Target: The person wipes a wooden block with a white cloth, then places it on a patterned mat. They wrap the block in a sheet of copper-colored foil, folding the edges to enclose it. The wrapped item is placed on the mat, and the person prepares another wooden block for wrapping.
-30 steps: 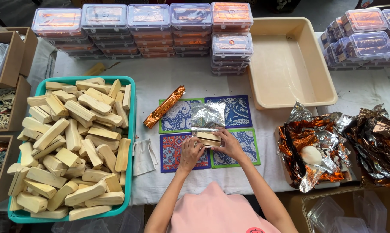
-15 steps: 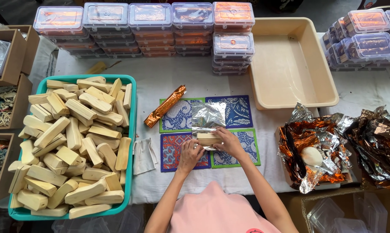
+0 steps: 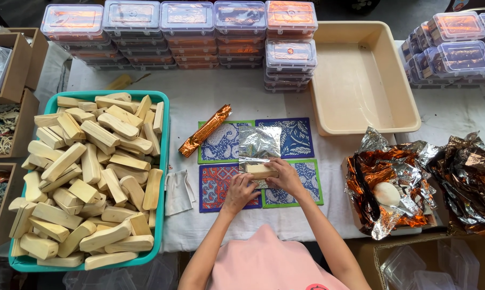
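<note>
A pale wooden block (image 3: 262, 171) lies on the near edge of a silver foil sheet (image 3: 259, 143), which is spread over patterned square mats (image 3: 296, 137). My left hand (image 3: 241, 190) presses on the foil just below the block's left end. At the block's right end, my right hand (image 3: 283, 175) grips it together with the foil. A block wrapped in orange foil (image 3: 205, 130) lies slanted on the mats to the left.
A teal crate (image 3: 163, 161) full of bare wooden blocks stands at the left. Stacked clear lidded boxes (image 3: 186, 24) line the back, a beige tray (image 3: 360, 80) sits at the back right, crumpled foil sheets (image 3: 398, 182) lie at the right, and a small white cloth (image 3: 178, 192) rests beside the crate.
Both hands have shifted slightly up with the block, rolling it and the foil's near edge away from me. Nothing else has moved.
</note>
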